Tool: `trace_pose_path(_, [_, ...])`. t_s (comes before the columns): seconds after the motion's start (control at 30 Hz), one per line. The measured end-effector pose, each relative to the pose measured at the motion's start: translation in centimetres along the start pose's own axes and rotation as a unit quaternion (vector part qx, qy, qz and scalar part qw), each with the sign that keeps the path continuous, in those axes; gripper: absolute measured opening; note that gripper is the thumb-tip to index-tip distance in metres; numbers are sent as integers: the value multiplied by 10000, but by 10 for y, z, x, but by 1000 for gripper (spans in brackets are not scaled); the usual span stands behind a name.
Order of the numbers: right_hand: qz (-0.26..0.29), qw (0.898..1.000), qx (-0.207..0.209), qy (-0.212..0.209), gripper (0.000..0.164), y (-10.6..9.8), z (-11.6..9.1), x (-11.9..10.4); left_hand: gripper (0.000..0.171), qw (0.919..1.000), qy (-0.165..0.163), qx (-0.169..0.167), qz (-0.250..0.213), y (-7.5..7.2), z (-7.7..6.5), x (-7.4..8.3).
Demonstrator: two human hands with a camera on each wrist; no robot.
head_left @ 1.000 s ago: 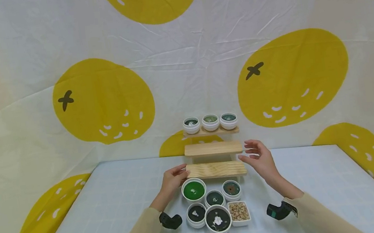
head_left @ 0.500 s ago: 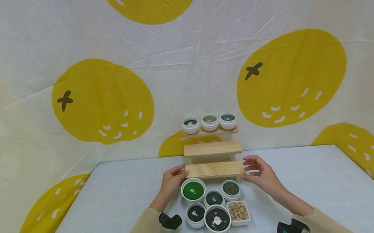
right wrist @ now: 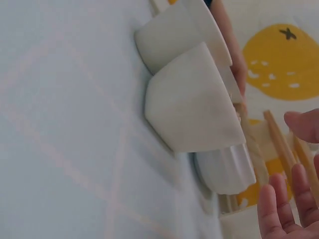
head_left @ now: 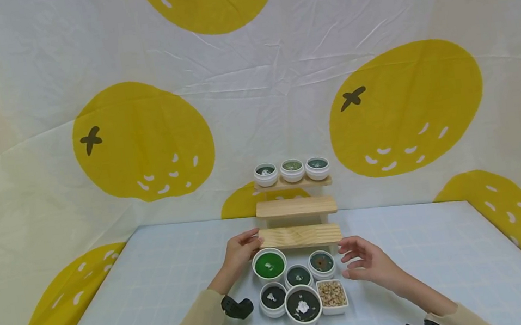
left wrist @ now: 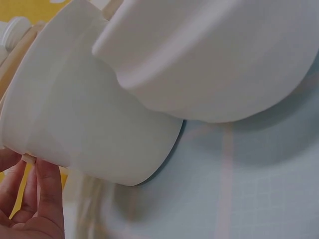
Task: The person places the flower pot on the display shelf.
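Observation:
A three-step wooden stand (head_left: 300,236) is near the back of the table. My left hand (head_left: 241,250) pinches the left end of its lowest step, thumb and fingers about the wood's end (left wrist: 28,159). To the right of the bowls hovers my right hand (head_left: 370,262), fingers loosely bent and holding nothing. Its fingertips are beside the brown-and-teal-filled bowl (head_left: 322,264). In front of the stand cluster a green-filled white bowl (head_left: 270,265), several dark-filled bowls, including a large one (head_left: 304,308), and a square dish of chopped nut-like bits (head_left: 332,296).
Three small white bowls stand in a row on the top step, the middle one (head_left: 293,170) holding pale green. A pale blue checked cloth (head_left: 150,298) covers the table. Behind hangs a white sheet (head_left: 274,116) printed with yellow fruit.
My right hand has come down and toward me, from beside the middle step, past the lowest step's right end, to beside the bowls. The left hand stays at the lowest step.

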State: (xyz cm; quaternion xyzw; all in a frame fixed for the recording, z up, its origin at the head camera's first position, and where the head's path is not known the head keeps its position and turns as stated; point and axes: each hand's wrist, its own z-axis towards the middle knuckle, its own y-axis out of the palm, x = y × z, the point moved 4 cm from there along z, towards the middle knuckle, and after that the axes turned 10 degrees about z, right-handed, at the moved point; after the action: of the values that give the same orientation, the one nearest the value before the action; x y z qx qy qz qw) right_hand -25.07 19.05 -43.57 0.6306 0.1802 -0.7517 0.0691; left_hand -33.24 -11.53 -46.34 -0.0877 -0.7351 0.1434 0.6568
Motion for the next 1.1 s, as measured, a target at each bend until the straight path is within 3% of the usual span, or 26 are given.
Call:
trace_pose_path(0.3, [645,9936,-841,-389,56,6,-22,7,38,10000,7,-80,-50,-1,1,-1])
trace_pose_path(0.63, [814,9894,-1194,-110,59,14,-32,10,39,9998,25,-184,7,-1,2,0])
trace_pose_path(0.83, [941,9894,-1105,78,59,19,-36,12,39,9998,-49,-209,47,-2,3,-2])
trace_pose_path(1.1, [763,9912,-843,673,67,22,-37,21,39,9997,-82,-213,0,-2,4,-3])
